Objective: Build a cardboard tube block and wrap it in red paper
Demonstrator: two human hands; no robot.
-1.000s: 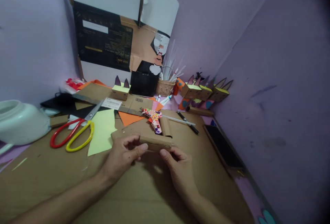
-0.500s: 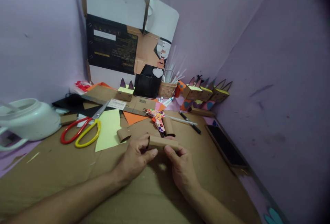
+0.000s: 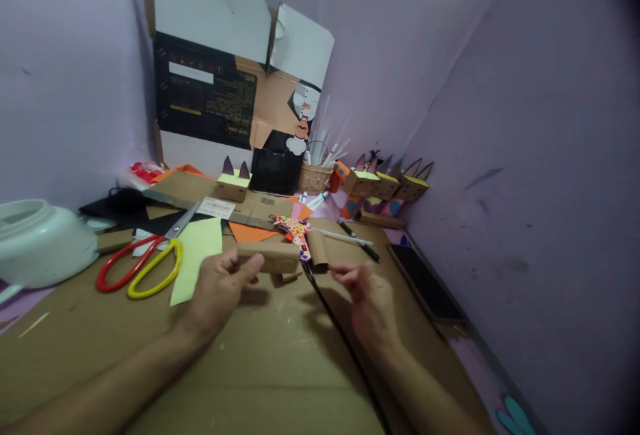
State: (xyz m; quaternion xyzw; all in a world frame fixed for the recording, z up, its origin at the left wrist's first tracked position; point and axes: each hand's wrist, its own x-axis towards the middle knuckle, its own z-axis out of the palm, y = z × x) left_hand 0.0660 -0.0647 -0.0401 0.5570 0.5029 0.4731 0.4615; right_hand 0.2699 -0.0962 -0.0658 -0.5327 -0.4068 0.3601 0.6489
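Observation:
My left hand (image 3: 220, 288) is closed around one end of a small folded brown cardboard piece (image 3: 275, 258), thumb on its near side, held above the table. My right hand (image 3: 370, 301) is apart from that piece, fingers partly bent and nothing seen in them. Its fingertips are close to a curved cardboard strip (image 3: 318, 251); whether they touch it I cannot tell. Beside this strip lies a colourful patterned glue gun (image 3: 297, 231), its black cable (image 3: 345, 338) running toward me. Another small cardboard piece (image 3: 287, 278) shows partly under the held one.
Scissors (image 3: 155, 265) with red and yellow handles lie left by a pale yellow sheet (image 3: 197, 255) and a white pot (image 3: 45, 241). A black pen (image 3: 360, 240) and a phone-like dark slab (image 3: 425, 285) are on the right. Cardboard animal figures (image 3: 365, 181) and a basket (image 3: 316, 177) stand behind.
My right hand has let go of the folded cardboard piece and moved right. My left hand has carried the piece to the left. The view has shifted slightly.

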